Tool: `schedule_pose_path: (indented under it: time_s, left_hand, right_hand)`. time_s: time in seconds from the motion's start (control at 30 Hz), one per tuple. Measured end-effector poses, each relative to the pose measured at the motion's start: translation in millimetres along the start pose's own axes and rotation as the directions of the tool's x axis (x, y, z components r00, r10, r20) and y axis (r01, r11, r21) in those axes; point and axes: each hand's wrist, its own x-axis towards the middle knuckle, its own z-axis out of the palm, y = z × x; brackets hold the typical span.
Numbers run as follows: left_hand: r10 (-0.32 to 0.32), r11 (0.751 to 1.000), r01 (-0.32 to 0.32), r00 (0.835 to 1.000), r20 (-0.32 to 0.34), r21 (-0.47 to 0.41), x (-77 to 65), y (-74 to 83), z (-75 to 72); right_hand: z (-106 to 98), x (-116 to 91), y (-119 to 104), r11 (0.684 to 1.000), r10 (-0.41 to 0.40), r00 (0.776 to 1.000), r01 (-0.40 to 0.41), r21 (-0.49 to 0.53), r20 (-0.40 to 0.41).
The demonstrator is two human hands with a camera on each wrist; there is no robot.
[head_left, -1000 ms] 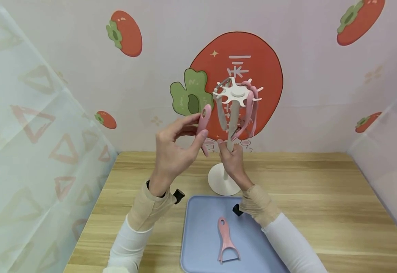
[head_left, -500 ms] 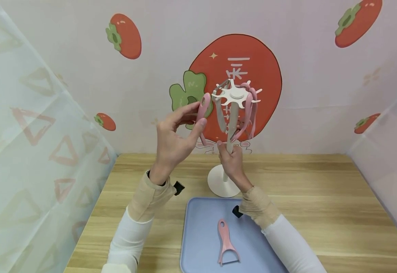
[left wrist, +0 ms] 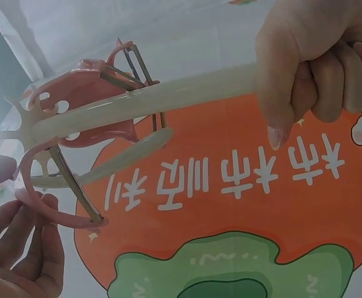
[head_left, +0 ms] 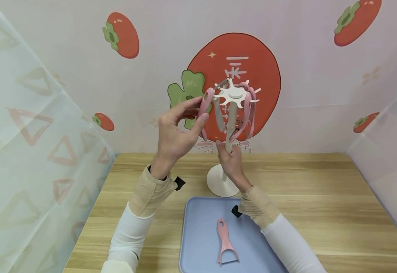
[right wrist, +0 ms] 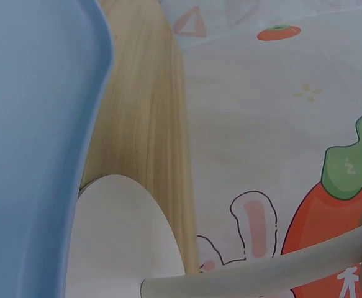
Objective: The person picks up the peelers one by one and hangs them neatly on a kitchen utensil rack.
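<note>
My left hand [head_left: 178, 132] pinches a pink Y-shaped peeler [head_left: 206, 103] by its handle, with the holed end uppermost. That end is right at a left-side hook of the white rotating stand [head_left: 234, 93]. In the left wrist view the peeler's curved head and metal blade [left wrist: 75, 183] show beside the pole. My right hand [head_left: 232, 161] grips the stand's pole below the hanging utensils. Pink peelers [head_left: 248, 112] hang on the stand's right side, and a grey-handled one [head_left: 219, 115] on its left. The right wrist view catches the pole [right wrist: 261, 273] and only the edge of the hand.
A blue tray [head_left: 198, 235] lies in front of the stand, with another pink peeler [head_left: 224, 240] on it. The stand's round white base [head_left: 219, 185] rests on the wooden table [head_left: 321, 201] just behind the tray. A persimmon-printed backdrop [head_left: 304, 125] rises behind.
My left hand has risen and come a little to the right, bringing the peeler's holed end up to the stand's hook. My right hand keeps its grip on the pole.
</note>
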Motion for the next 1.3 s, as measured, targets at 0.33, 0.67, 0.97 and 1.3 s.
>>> schedule_pose_path:
  time_s: [0.33, 0.67, 0.97, 1.3]
  left_hand:
    - [-0.016, 1.000, 0.016, 1.000, 0.011, 0.012, -2.7, -3.9, 4.9]
    - [0.000, 1.000, 0.000, 0.999, 0.033, -0.009, -2.3, -6.1, 6.3]
    - [-0.006, 1.000, 0.007, 0.998, 0.061, -0.025, 0.3, -6.6, 10.5]
    - [-0.016, 0.999, 0.019, 0.997, 0.073, -0.048, 0.1, -6.7, 15.0]
  right_hand:
    - [2, -3, 5, 0.999, -0.048, 0.999, 0.048, 0.024, -0.003]
    - [0, -3, 7, 0.998, -0.063, 0.998, 0.063, 0.011, 0.005]
    - [-1, -1, 3, 0.999, -0.048, 0.999, 0.048, -0.009, -0.001]
    - [0, 2, 3, 0.998, -0.061, 0.998, 0.061, -0.006, -0.004]
